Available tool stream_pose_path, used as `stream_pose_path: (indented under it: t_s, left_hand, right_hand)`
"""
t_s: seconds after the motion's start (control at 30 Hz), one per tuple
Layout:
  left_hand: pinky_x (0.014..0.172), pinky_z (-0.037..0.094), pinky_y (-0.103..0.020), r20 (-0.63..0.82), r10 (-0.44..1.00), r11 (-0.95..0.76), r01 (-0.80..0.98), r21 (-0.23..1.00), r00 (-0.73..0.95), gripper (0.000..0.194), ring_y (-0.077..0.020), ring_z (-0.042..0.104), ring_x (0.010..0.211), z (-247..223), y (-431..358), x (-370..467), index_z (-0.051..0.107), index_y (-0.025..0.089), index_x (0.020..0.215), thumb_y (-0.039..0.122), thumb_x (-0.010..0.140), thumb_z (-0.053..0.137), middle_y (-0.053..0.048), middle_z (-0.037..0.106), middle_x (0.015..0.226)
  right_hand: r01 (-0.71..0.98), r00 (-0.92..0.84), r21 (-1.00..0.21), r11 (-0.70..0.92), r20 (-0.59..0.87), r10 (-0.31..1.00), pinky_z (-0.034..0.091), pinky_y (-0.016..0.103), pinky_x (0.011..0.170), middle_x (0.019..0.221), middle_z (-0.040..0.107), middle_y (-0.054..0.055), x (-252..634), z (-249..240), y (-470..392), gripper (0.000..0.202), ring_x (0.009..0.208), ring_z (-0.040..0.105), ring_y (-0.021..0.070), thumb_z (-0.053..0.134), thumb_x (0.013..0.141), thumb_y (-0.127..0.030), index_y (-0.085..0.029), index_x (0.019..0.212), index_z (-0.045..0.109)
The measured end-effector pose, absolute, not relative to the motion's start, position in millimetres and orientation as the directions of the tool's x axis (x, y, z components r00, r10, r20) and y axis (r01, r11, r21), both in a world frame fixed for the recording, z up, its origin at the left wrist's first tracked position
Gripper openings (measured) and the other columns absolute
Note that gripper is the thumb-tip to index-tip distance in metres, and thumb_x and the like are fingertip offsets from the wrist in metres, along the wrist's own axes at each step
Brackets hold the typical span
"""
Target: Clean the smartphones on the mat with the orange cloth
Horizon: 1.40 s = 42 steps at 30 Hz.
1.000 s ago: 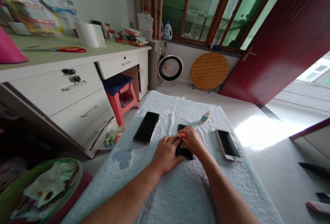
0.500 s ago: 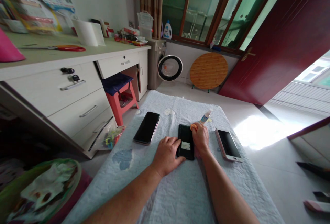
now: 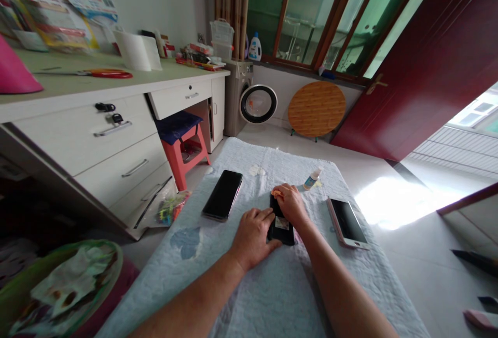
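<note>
A black phone (image 3: 287,237) with a pale label (image 3: 282,223) lies on the light blue quilted cloth (image 3: 268,307), between my hands. My left hand (image 3: 254,237) rests along its left side, fingers and thumb spread at the edge. Over the phone's upper part is my right hand (image 3: 290,203), its fingers closed on a small orange cloth (image 3: 276,193) pressed to the surface. Another dark phone (image 3: 223,194) lies to the left. A white-framed phone (image 3: 349,222) lies to the right. A small spray bottle (image 3: 312,179) stands beyond my right hand.
On the left are a desk with drawers (image 3: 116,151), a red stool (image 3: 177,164) and a lined bin (image 3: 120,265) holding used tissues. A washing machine (image 3: 232,99) with its door open and a round wooden board (image 3: 317,109) are at the back.
My right hand has moved left across the phone's upper part with the orange cloth, uncovering more of the spray bottle. My left hand has stayed at the phone's left edge.
</note>
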<state>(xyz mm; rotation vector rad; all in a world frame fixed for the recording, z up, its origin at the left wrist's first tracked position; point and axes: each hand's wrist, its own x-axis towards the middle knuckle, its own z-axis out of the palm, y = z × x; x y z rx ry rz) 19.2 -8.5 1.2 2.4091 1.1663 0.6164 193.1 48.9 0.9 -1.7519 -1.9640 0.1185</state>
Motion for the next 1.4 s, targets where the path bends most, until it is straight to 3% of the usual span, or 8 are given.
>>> stream_pose_path:
  t_s: [0.37, 0.83, 1.4]
  left_hand:
    - [0.097, 0.038, -0.043, 0.225, 0.802, -0.578, 0.623, 0.527, 0.554, 0.065, -0.0277, 0.048, 0.110, -0.7, -7.7, 18.9, 0.054, 0.021, 0.126, 0.045, 0.069, 0.075, -0.005, 0.056, 0.132]
    - [0.095, 0.039, -0.044, 0.257, 0.805, -0.579, 0.611, 0.540, 0.534, 0.051, -0.0283, 0.054, 0.107, 3.8, -10.5, 20.4, 0.059, 0.020, 0.111, 0.042, 0.069, 0.076, -0.008, 0.062, 0.117]
    - [0.095, 0.039, -0.042, 0.245, 0.795, -0.589, 0.610, 0.530, 0.555, 0.053, -0.0273, 0.052, 0.106, 5.5, -10.0, 19.2, 0.060, 0.024, 0.118, 0.045, 0.071, 0.074, -0.006, 0.061, 0.119]
  right_hand:
    - [0.944, -0.007, -0.320, 0.081, 0.225, 0.974, 0.035, 0.027, 0.082, 0.091, 0.064, 0.007, 188.3, 9.6, 69.2, 0.021, 0.087, 0.052, 0.0184, 0.050, 0.085, -0.014, -0.019, 0.091, 0.069]
    - [0.850, -0.297, -0.416, 0.324, 0.132, 0.946, 0.037, 0.026, 0.081, 0.086, 0.064, 0.003, 185.4, 22.6, 26.8, 0.018, 0.083, 0.055, 0.0150, 0.054, 0.078, -0.008, -0.018, 0.085, 0.068]
    - [0.929, 0.028, -0.366, 0.048, 0.201, 0.979, 0.035, 0.025, 0.083, 0.091, 0.066, 0.006, 193.1, 3.4, 78.4, 0.019, 0.089, 0.055, 0.0177, 0.051, 0.083, -0.016, -0.018, 0.092, 0.068]
